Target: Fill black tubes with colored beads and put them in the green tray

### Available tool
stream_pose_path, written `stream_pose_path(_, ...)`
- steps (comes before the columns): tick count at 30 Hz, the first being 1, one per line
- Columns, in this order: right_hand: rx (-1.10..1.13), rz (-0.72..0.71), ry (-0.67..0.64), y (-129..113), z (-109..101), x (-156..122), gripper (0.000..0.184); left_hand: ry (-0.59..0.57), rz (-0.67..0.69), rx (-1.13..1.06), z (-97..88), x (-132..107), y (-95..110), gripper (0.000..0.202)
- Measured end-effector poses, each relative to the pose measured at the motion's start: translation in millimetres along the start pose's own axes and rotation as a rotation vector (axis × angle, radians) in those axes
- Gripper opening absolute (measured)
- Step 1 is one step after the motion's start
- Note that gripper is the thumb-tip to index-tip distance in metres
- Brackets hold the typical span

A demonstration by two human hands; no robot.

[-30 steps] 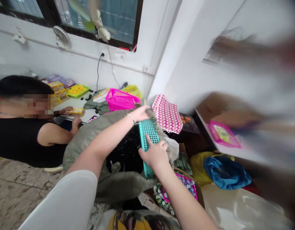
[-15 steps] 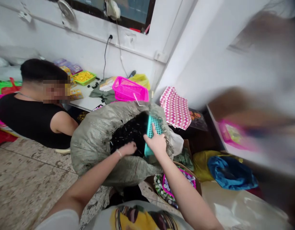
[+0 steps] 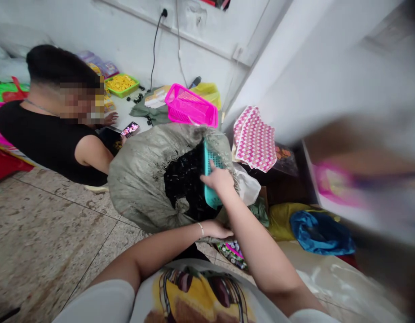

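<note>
A big grey woven sack (image 3: 143,179) stands open on the floor, full of small black pieces (image 3: 183,177). My right hand (image 3: 219,179) grips a teal perforated basket (image 3: 209,172), which is tilted into the sack's mouth against its right side. My left hand (image 3: 217,229) is closed on the sack's near rim, low at the front; its fingertips are partly hidden behind my right forearm.
A person in a black top (image 3: 46,134) sits at left by a low white table holding a pink basket (image 3: 190,105), a green tray of yellow pieces (image 3: 121,84) and a phone (image 3: 129,129). Pink patterned sheets (image 3: 256,141), a blue bag (image 3: 320,233) and a yellow bag (image 3: 283,220) lie at right.
My left hand moved from the far rim, through the sack's mouth, down to the near rim. The teal basket turned more edge-on inside the sack. The view tilted down.
</note>
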State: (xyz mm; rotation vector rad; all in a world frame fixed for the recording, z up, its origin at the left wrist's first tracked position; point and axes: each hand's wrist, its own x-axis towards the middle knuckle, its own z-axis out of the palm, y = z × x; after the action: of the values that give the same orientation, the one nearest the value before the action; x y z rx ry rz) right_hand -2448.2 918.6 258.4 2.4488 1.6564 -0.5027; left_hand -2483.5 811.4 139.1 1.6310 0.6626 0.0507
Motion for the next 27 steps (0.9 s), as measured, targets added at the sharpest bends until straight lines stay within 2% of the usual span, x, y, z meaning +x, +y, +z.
stream_pose_path(4,0.042,-0.064,-0.013,24.4,13.8,-13.8,0.092,0.036,0.038,0.227,23.2,-3.1,1.4,0.031)
stream_pose_path(9,0.089,-0.081,0.060,47.0,-0.1,-7.3,0.081,0.115,0.008,0.477,28.9,-5.6,-12.5,0.033)
stream_pose_path(12,0.065,-0.186,-0.006,60.9,12.0,-29.0,0.086,0.075,0.049,0.563,38.0,-9.7,-17.9,0.033)
stream_pose_path(14,0.092,-0.163,0.002,63.1,27.5,-41.7,0.085,0.040,0.086,0.605,46.7,-15.6,-18.3,0.033)
stream_pose_path(17,0.215,-0.097,0.045,50.4,39.9,-37.7,0.080,0.031,0.155,0.654,52.3,-24.1,-16.9,0.034)
stream_pose_path(20,0.362,-0.119,0.035,40.0,38.4,-28.3,0.076,0.028,0.216,0.688,47.3,-27.2,-18.1,0.034)
stream_pose_path(24,0.338,-0.165,-0.137,59.3,48.1,-49.7,0.080,-0.033,0.270,0.696,47.8,-30.1,-22.4,0.028)
stream_pose_path(27,0.412,-0.141,-0.098,69.2,54.0,-51.3,0.079,-0.096,0.348,0.703,52.5,-39.4,-19.1,0.021)
